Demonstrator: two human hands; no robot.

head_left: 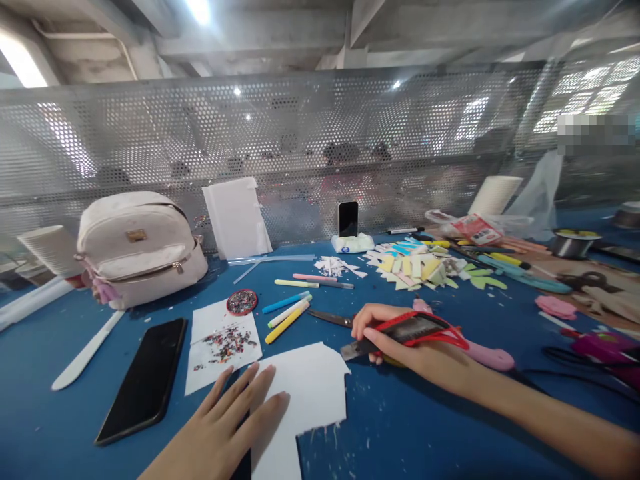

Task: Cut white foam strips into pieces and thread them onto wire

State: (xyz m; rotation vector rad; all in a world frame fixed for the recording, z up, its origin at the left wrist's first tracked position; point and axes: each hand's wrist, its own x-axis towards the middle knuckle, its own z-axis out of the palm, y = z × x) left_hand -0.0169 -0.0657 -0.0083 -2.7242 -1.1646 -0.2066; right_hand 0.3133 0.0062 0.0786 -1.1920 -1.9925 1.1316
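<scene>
I see L hand (225, 427) flat, open on white sheet (310, 387), R hand (415, 355) gripping red cutter (407, 328); phone (143, 380), markers (289, 313) near, blue table (425, 433), mesh wall (300, 133).

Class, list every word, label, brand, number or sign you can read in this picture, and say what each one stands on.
No text here can be read.
red and white packet: it has print, too blurred to read.
backpack: its metal badge is too small to read.
tissue pack: it has a blue mark, too small to read.
red cutter in the right hand: no lettering shows.
</scene>
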